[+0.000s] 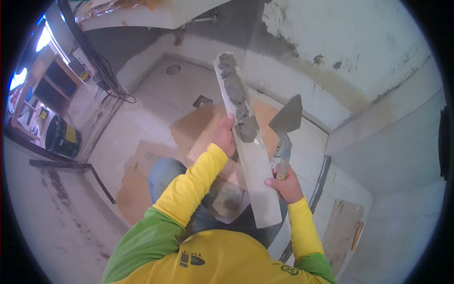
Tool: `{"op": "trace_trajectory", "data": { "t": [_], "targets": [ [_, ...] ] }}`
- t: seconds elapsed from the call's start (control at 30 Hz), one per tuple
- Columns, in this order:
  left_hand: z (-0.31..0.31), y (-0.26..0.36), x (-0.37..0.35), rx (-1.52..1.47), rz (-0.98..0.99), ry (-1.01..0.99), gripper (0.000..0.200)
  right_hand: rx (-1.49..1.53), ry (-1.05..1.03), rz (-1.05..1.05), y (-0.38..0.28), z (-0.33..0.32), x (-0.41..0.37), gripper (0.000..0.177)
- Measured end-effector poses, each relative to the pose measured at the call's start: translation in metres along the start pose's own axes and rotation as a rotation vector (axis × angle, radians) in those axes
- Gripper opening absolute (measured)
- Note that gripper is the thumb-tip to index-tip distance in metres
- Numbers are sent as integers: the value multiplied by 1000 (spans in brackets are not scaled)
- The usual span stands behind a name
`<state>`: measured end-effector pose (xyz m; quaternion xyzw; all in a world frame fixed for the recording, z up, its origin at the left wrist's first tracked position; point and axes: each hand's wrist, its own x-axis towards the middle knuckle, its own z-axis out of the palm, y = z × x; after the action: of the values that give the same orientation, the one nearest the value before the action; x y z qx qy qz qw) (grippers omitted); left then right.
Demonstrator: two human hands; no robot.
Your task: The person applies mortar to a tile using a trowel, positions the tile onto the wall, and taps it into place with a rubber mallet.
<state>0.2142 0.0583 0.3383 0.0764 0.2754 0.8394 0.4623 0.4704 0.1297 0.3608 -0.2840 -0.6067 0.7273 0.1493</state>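
Observation:
A long, narrow white tile strip (257,177) slants across my lap, its far half topped with lumpy grey mortar (236,94). My left hand (224,136) grips the strip by its left edge, near the middle. In my right hand (287,184) is the handle of a pointing trowel (287,116), fingers wrapped around it and thumb resting by the strip's right edge. The trowel's grey-coated blade points up and away, to the right of the mortar and apart from it.
Cardboard sheets (142,175) cover part of the tiled floor beneath me. A floor drain (173,69) lies near the far corner. To the left stand a black bucket (62,137) and hanging cables (109,80). An orange-handled tool (357,235) rests on cardboard at right.

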Motion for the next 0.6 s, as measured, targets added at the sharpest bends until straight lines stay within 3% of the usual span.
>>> {"op": "trace_trajectory", "data": {
  "t": [0.1,0.17,0.23,0.3,0.37,0.5,0.6],
  "targets": [
    [5,15,-1,65,26,114,42,-84,14,-125,3,-3,22,34],
    [-9,25,3,108,39,170,44,10,119,115,7,-14,41,31],
    [-30,39,9,147,9,247,43,-300,208,128,35,-44,74,31],
    [-50,62,21,188,-35,325,40,-565,188,289,40,-67,103,33],
    [-60,87,27,271,-29,394,41,-1108,146,-68,73,-93,133,37],
    [-54,115,24,356,13,512,44,-1368,3,144,70,-83,173,37],
    [-97,124,41,385,26,646,45,-1544,-105,232,70,-65,203,37]
  ]
}}
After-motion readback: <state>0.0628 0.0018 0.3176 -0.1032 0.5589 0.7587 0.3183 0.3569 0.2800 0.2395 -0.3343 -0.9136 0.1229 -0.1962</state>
